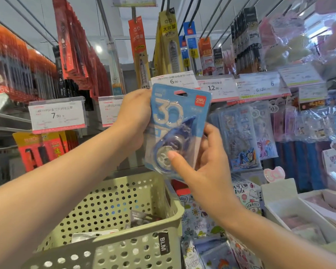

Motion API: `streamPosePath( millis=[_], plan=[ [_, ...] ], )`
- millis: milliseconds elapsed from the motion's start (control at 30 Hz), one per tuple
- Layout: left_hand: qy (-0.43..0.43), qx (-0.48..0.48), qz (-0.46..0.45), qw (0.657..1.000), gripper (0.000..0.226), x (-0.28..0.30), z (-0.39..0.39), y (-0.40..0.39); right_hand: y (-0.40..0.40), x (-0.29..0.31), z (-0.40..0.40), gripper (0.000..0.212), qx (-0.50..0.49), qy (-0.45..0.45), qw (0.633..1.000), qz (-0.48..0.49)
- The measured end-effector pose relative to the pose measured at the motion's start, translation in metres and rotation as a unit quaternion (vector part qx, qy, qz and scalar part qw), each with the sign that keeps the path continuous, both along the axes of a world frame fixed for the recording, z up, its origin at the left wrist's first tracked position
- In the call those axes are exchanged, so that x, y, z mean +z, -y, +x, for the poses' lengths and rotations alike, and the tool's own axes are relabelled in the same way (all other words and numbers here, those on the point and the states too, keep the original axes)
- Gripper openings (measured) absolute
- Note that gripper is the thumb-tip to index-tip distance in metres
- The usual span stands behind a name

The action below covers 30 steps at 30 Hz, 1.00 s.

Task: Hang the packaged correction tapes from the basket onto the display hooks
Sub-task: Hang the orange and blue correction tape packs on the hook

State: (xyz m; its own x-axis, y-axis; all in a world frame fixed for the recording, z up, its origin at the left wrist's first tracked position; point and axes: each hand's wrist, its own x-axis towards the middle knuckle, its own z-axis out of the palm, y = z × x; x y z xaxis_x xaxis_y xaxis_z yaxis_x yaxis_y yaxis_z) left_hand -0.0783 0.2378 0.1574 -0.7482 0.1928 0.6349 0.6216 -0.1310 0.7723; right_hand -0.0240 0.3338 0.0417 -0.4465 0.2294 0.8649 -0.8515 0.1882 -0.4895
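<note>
One packaged correction tape [177, 121] in hand, lifted above the basket [113, 247], in front of the 6.00 price tag [175, 81]. Not yet on any hook. Left hand [136, 117] clamped on the card's upper left edge, fingers hidden behind. Right hand [200, 162] closed on the lower right part, thumb pressed on the blister face, fingers behind. Looks like a stack of a few cards, edges fanned at the bottom; count unclear.

Left in the basket: at least a couple of packs, dark and white, low in the near part; exact number unreadable. No blue matching cards visibly hung on the display hooks [188, 14]; nothing clearly done so far. Judged early-to-mid task: this one mid-transfer, more to follow.

Orientation: long axis near vertical, tilted slightly, top leaning right. Hang hole [180, 93] at the top, pointing up toward the hooks. Printed face and blister toward the camera. Tape dispenser nose aimed up-right, wheel end down-left. Hole still needs lining up with a hook tip, probably the one behind the 6.00 tag.
</note>
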Motion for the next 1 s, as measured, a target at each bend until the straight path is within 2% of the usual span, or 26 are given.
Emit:
streamPosePath(
  millis=[100,467,767,1000],
  plan=[
    [-0.022,0.031,-0.033,0.999,0.037,0.005,-0.004,0.004,-0.008,-0.006,0.003,0.058,0.03,0.026,0.999,-0.023],
    [-0.019,0.067,-0.078,0.994,0.032,0.021,-0.002,0.008,-0.038,-0.013,-0.001,0.051,0.065,0.102,0.992,-0.04],
    [-0.007,0.052,-0.111,0.992,0.032,0.026,0.001,0.014,-0.045,0.011,-0.023,0.056,0.116,0.093,0.989,-0.01],
    [-0.003,0.05,-0.123,0.991,0.03,0.025,0.003,0.016,-0.043,0.02,-0.033,0.055,0.111,0.079,0.991,0.008]
  ],
)
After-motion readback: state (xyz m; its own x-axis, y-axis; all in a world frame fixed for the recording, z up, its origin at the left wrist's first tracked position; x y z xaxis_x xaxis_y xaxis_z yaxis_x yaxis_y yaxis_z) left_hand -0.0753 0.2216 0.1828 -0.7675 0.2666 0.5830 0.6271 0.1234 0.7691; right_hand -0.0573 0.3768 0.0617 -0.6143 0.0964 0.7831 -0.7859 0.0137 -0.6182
